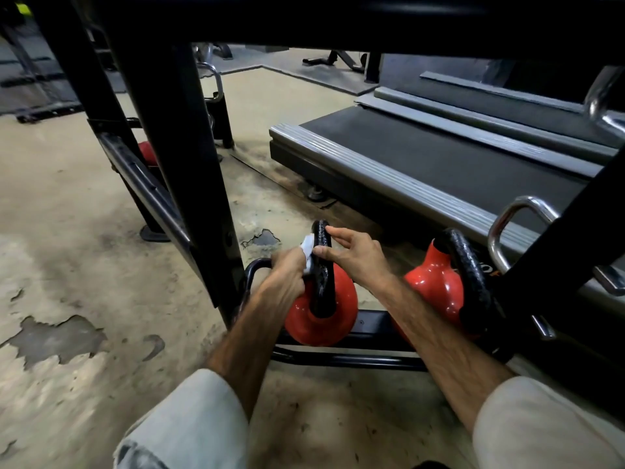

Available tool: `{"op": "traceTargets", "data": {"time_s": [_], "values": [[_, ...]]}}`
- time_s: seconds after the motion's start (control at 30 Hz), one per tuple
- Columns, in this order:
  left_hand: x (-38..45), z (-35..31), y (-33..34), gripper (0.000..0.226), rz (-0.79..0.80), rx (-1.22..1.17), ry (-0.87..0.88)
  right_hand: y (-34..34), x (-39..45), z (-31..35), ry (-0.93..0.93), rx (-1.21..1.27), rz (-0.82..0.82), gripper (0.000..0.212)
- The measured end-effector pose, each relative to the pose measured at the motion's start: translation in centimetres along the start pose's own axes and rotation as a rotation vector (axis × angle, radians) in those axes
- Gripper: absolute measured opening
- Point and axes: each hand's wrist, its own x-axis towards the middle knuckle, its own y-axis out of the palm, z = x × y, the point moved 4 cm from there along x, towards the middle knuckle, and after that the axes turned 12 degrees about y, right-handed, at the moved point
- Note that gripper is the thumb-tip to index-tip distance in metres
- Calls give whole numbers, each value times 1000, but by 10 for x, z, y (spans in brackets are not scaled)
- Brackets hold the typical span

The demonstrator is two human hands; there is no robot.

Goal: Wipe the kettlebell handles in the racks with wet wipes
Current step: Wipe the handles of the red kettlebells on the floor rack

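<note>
Kettlebell handle (322, 262) w/ wipe (307, 249), mostly under left hand (287, 275).

Red kettlebell (321, 316) with glossy black handle (323, 262); second red kettlebell (434, 282), black textured handle (470, 269); white wipe (307, 248); black rack frame (189, 170); pale grey sleeves (192, 421); beige floor (61, 231) with dark grey worn patches; treadmill (439, 160), black belt, ribbed silver side rail; chrome handle (507, 228).
</note>
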Motion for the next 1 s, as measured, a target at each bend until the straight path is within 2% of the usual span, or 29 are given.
{"op": "traceTargets", "data": {"time_s": [0.07, 0.13, 0.27, 0.33, 0.4, 0.47, 0.53, 0.6, 0.67, 0.77, 0.9, 1.0], "values": [[-3, -17, -1, 29, -133, -46, 75, 1, 0, -1, -11, -4, 2, 65], [-6, -28, -1, 19, -188, 54, 140, 1, 0, -1, -21, -22, -9, 65], [-18, -10, -15, 33, -111, 125, 190, 0, -4, -2, -41, -19, -37, 66], [-27, -4, -17, 26, -38, 112, 240, 0, -6, -2, -57, -19, -50, 65], [-26, -16, -12, 13, -74, 109, 319, -1, -8, 1, -78, -46, -33, 62], [-19, -33, -2, 23, -106, 191, 419, -4, -9, 6, -91, -146, 45, 56], [-19, -41, 6, 31, -86, 305, 487, -10, -8, 4, -64, -178, 186, 59], [-33, -34, 0, 31, -39, 332, 559, -11, -8, 0, -38, -63, 308, 65], [-59, -19, -13, 26, -15, 293, 620, -7, -12, -4, -8, 126, 349, 66], [-82, 5, -29, 19, -8, 277, 655, 1, -14, -16, 26, 295, 248, 60], [-66, -6, -27, 25, 2, 296, 608, 2, -29, -19, -79, 195, -3, 39], [-67, -13, -17, 28, -16, 352, 623, 3, -34, -18, -106, 155, -12, 39]]}}
